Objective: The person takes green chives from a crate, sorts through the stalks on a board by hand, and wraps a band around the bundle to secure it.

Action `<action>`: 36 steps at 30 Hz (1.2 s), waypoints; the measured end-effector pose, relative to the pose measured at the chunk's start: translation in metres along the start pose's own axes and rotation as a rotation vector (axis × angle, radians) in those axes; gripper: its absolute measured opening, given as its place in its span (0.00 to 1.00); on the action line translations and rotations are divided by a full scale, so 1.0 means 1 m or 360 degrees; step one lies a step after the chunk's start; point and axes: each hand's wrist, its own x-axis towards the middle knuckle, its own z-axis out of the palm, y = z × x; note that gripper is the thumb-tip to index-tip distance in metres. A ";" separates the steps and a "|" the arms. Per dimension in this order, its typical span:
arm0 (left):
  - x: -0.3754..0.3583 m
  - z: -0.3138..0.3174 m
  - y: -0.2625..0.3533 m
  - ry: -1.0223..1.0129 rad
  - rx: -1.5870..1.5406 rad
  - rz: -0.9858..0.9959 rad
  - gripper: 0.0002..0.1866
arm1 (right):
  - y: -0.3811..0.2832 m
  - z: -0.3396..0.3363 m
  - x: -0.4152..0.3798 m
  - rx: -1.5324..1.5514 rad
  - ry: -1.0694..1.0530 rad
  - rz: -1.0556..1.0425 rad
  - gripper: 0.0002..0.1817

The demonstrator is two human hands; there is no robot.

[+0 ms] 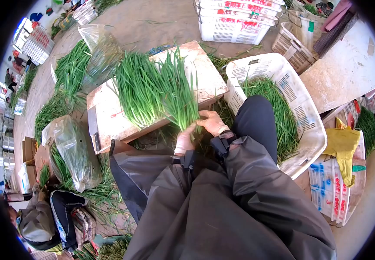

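A bunch of green leafy stalks (pixel 179 89) slants over the front edge of a low white board (pixel 105 104). My left hand (pixel 185 139) is closed round its pale lower ends. Close beside it, my right hand (pixel 212 123) has its fingers bent together at the same stalk ends. Both hands look light-coloured, as if gloved. Left of this bunch, a wider pile of green stalks (pixel 139 89) lies on the board. At the board's left edge rests a knife (pixel 93 129) with a dark handle.
A white basket (pixel 313 134) holding greens stands right of my knee. Plastic bags (pixel 75 151) with greens lie left. Stacked white crates (pixel 235 30) stand ahead. A yellow glove (pixel 342 145) hangs on a crate at right. Another person (pixel 37 221) sits at lower left.
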 end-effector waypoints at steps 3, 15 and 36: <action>0.009 -0.007 -0.006 -0.0025 -0.0133 -0.0058 0.16 | -0.013 -0.008 -0.004 0.0043 0.0114 0.0134 0.22; 0.027 -0.023 -0.011 -0.0165 -0.0248 -0.0142 0.16 | -0.038 -0.010 -0.002 -0.0870 -0.0055 -0.0002 0.29; 0.018 -0.007 -0.007 -0.0062 -0.0529 -0.0336 0.13 | -0.064 -0.016 0.065 -0.1271 0.0587 -0.0489 0.09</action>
